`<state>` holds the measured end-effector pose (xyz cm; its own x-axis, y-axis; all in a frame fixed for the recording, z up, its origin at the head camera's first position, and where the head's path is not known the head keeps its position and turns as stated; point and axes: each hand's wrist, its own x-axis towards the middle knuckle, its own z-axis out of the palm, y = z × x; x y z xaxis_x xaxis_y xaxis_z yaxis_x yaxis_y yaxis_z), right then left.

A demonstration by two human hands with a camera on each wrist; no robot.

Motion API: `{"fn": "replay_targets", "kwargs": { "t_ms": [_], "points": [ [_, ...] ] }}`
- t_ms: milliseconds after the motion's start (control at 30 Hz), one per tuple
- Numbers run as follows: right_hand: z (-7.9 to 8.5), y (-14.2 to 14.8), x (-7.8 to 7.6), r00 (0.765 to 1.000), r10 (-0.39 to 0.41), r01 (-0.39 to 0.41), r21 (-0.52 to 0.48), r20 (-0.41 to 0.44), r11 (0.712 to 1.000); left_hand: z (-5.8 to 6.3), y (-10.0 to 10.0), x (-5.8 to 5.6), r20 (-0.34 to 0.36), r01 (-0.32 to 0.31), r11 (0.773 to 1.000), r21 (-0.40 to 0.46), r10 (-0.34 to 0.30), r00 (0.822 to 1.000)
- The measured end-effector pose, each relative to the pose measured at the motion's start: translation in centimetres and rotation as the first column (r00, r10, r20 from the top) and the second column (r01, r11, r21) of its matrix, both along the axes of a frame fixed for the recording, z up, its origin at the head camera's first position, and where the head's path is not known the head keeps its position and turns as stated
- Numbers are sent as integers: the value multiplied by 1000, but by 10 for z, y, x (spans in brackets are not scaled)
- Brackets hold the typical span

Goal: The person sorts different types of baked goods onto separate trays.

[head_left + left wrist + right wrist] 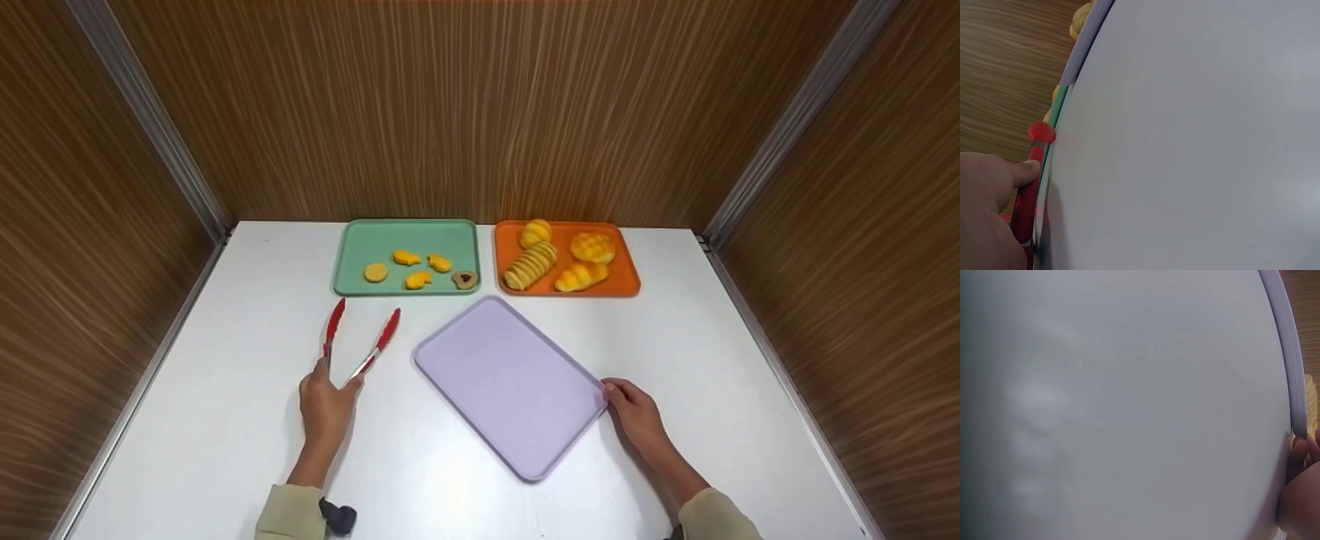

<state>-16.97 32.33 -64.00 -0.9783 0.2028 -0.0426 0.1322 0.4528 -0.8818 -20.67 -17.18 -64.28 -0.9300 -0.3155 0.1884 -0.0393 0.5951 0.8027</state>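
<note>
In the head view my left hand [327,405] holds a pair of tongs [385,331] with red tips, their two arms spread apart above the white table. The left wrist view shows the thumb lying along a red tong handle [1028,197]. My right hand [636,414] pinches the right corner of a lilac tray [510,382], which lies turned at an angle and bears nothing. In the right wrist view, fingers [1299,449] meet the end of the tray's rim [1292,354]. The tongs' tips point toward a green tray [405,232] at the back.
Several small yellow pieces [406,257], a round yellow slice [376,272] and a brown piece [465,280] lie on the green tray. Beside it, an orange tray [622,281] carries several bread rolls [531,265]. Wood-grain panels [480,105] enclose the white table [225,337] on three sides.
</note>
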Motion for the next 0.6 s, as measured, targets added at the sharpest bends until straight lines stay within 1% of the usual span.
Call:
{"fn": "replay_targets", "kwargs": {
  "t_ms": [233,433,600],
  "points": [
    [-2,1,0,1000,-2,2,13,-2,1000,-2,6,3,16,-1,1000,5,1,1000],
    [-4,2,1,1000,12,-12,12,0,1000,-3,6,3,23,-1,1000,15,1,1000],
    [-5,2,-1,1000,19,-19,27,-14,999,-3,6,4,39,9,1000,18,-9,999]
  ]
}}
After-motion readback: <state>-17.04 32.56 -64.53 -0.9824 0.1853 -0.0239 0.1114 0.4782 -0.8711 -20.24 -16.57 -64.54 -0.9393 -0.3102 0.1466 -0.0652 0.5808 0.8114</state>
